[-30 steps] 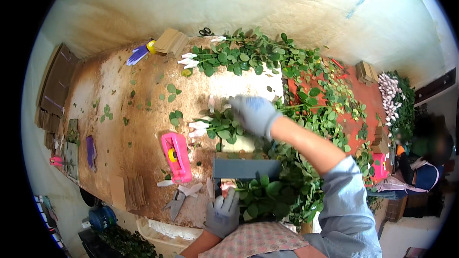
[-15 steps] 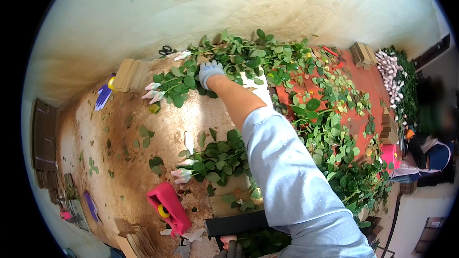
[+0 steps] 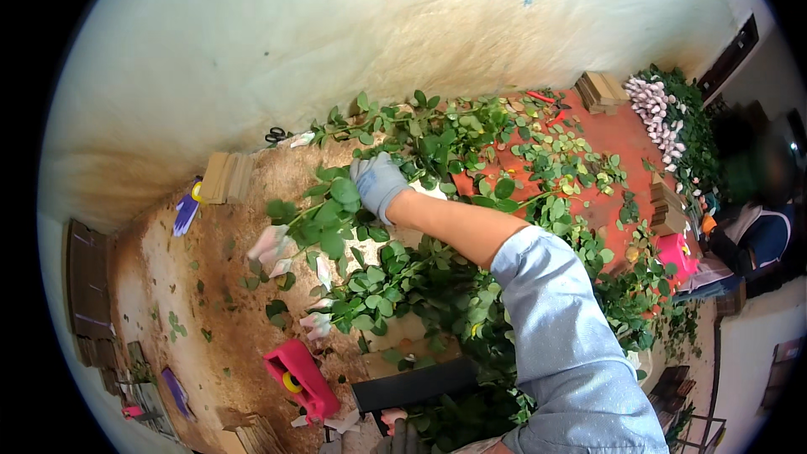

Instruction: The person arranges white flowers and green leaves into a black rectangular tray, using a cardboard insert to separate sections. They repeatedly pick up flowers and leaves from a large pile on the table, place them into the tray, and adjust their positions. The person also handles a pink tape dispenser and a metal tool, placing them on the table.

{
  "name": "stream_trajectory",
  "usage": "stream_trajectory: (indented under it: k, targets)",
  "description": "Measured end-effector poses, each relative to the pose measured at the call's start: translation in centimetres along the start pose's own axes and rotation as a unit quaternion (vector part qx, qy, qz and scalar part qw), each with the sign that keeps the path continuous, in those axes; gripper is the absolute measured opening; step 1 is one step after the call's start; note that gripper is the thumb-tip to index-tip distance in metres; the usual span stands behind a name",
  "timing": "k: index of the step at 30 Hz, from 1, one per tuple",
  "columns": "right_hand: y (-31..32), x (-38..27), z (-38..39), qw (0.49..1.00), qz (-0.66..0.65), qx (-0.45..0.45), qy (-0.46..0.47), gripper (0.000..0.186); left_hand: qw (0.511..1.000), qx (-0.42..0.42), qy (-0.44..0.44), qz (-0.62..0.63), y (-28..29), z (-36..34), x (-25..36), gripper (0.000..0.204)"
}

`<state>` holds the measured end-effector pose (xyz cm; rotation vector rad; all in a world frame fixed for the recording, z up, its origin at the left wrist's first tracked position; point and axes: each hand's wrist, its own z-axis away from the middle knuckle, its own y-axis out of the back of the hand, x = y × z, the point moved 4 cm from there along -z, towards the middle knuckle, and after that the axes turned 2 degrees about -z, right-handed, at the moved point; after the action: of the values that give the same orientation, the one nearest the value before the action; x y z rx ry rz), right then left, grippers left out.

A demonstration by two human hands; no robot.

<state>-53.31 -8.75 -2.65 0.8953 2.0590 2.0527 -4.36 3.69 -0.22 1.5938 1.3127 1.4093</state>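
Along our rust-stained bench [image 3: 189, 349], our grey-gloved right hand [image 3: 379, 184] is clasping pale-pink roses [image 3: 269, 244] toward nine o'clock; loose roses [image 3: 317, 325] are lying at seven; six's black frame [image 3: 416, 382] is already holding one; our left hand [image 3: 401, 439] is gripping unclearly.

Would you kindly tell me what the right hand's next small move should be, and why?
I would probably bring the pale roses toward the black frame: the right hand appears to grip them by the leafy part, and the left hand is beside that frame, where a pink rose shows.
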Motion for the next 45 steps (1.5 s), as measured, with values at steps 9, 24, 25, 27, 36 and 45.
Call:
stream_trajectory:
  k: [9,24,25,27,36,45]
  targets:
    - [14.2,5.5,0.8,0.995,-0.067,0.051,-0.049,0.047,0.999,0.025,-0.005,-0.033,0.0,1.6,-0.1,0.05]
    - [19.0,9.9,3.4,0.965,-0.261,-0.021,0.01,0.025,0.999,-0.018,0.043,0.0,2.0,1.2,0.6,0.05]
    - [19.5,9.2,3.9,0.97,-0.239,-0.035,0.015,0.024,0.999,-0.018,0.045,-0.008,1.6,1.4,0.6,0.049]
    - [21.0,9.1,5.5,0.915,-0.392,0.087,-0.04,0.022,0.998,-0.041,0.051,-0.003,1.8,1.4,0.6,0.048]
    - [32.0,4.3,15.4,0.953,-0.174,0.241,0.062,0.029,0.999,-0.007,0.047,-0.008,0.7,2.0,0.3,0.044]
    - [20.9,-7.1,37.3,0.988,-0.044,-0.124,0.082,0.021,0.998,0.002,0.013,-0.069,0.3,2.6,0.4,0.047]
